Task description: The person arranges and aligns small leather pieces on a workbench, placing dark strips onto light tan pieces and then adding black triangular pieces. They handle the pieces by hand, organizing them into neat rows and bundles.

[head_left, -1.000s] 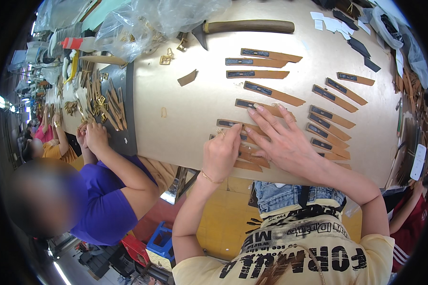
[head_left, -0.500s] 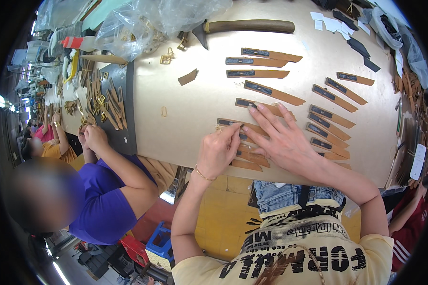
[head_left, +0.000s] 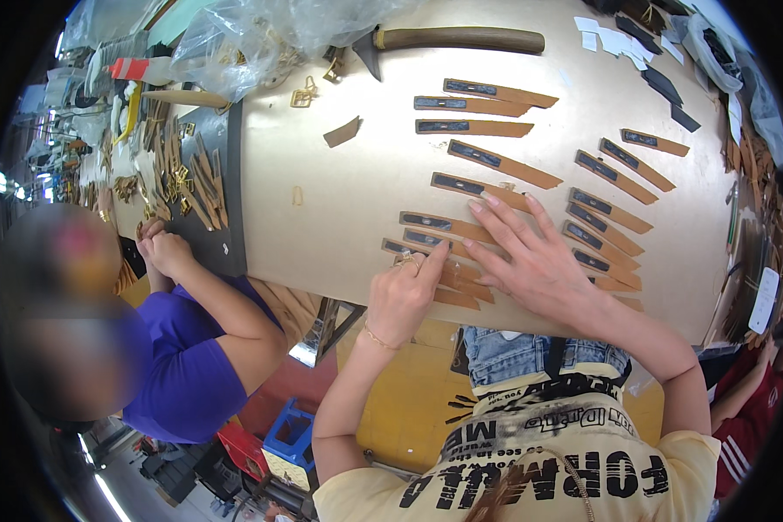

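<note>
Brown leather strap pieces, each with a dark patch at one end, lie in rows on the table. My left hand (head_left: 400,297) rests at the near end of the middle column. Its index finger is stretched onto the dark end of a strap piece (head_left: 428,240), while the other fingers curl; nothing shows held in it. Flat and spread, my right hand (head_left: 531,261) lies over the plain ends of several strap pieces, with fingertips near another strap piece (head_left: 474,187). My hands partly cover the nearest pieces.
A hammer (head_left: 461,40) lies at the far side beside a clear plastic bag (head_left: 261,52). Gold buckles (head_left: 304,93) and a leather scrap (head_left: 344,131) are to the left. More strap pieces (head_left: 613,178) lie right. A co-worker in purple (head_left: 191,365) sits at my left.
My left hand has shifted slightly nearer to me and its pinch has loosened, with the index finger now extended onto a strap piece. My right hand stays spread in nearly the same place.
</note>
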A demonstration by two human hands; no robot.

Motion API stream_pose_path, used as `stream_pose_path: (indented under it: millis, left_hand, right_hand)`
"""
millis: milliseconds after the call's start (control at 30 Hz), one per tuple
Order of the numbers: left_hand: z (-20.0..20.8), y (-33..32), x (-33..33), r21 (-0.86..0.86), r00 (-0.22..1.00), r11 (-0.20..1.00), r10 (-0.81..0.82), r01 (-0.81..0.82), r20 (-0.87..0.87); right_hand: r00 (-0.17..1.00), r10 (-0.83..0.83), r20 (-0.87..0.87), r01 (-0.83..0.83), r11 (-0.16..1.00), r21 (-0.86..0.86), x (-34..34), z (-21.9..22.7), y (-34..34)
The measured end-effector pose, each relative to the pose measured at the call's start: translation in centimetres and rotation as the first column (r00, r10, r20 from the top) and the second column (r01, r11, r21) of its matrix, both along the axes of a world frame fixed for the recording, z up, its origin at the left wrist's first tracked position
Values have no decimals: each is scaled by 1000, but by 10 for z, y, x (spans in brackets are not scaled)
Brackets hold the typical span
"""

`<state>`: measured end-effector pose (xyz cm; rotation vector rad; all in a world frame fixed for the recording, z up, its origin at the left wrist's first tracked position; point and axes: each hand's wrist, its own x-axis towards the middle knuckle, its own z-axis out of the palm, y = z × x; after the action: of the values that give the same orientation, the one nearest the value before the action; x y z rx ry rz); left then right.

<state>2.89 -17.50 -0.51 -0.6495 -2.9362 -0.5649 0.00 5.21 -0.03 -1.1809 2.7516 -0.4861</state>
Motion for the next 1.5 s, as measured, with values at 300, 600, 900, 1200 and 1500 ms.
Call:
stream_pose_path:
  millis: [300, 600, 900, 1200, 1500]
  left_hand:
    - [1, 0, 5, -201, 993, 974, -114, 105, -34]
    - [-6, 10, 4, 136, 996, 987, 94, -91, -11]
    - [-6, 3, 6, -11, 1000, 1000, 5, -5, -25]
    - [-11, 8, 2, 115, 996, 992, 62, -55, -56]
    - [4, -38, -23, 674, 620, -60, 336, -737, 709]
  right_hand:
    - [998, -34, 53, 34, 999, 2, 5, -3, 1]
    - [1000, -23, 19, 22, 999, 45, 6, -1, 0]
    - [1000, 14, 13, -15, 998, 65, 7, 4, -4]
    - [999, 12, 46, -16, 996, 86, 9, 1, -3]
    - [999, 24, 33, -27, 996, 90, 10, 2, -5]
